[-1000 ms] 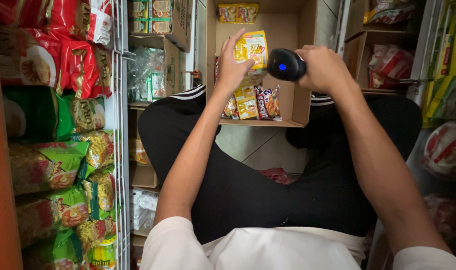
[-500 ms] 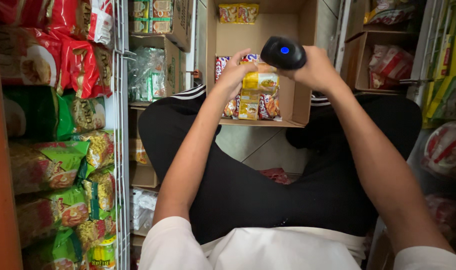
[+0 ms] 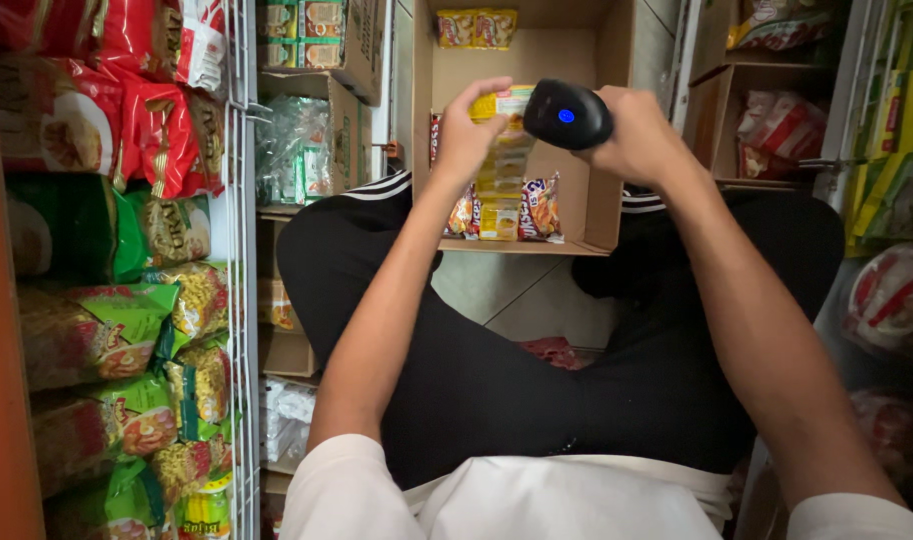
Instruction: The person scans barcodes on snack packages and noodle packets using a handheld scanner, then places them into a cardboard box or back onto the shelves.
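My left hand point(image 3: 469, 138) holds up a small yellow snack packet point(image 3: 507, 105) over an open cardboard box point(image 3: 602, 150) that rests between my knees. My right hand point(image 3: 642, 135) grips a black handheld scanner point(image 3: 567, 114) with a lit blue dot, close beside the packet and just to its right. More small packets point(image 3: 512, 210) in yellow, orange and red stand in a row inside the box below the hands. Two yellow packets point(image 3: 477, 28) lie at the box's far end.
A white wire rack point(image 3: 239, 250) on the left holds red, green and yellow noodle bags point(image 3: 107, 300). Cardboard boxes point(image 3: 322, 40) with goods stand behind it. On the right are more boxes and bagged goods point(image 3: 777, 130). My black trousers point(image 3: 537, 370) fill the middle.
The left hand lowered the packet toward the box, then raised it again. The right hand with the scanner rose and shifted left until it sits right beside the packet.
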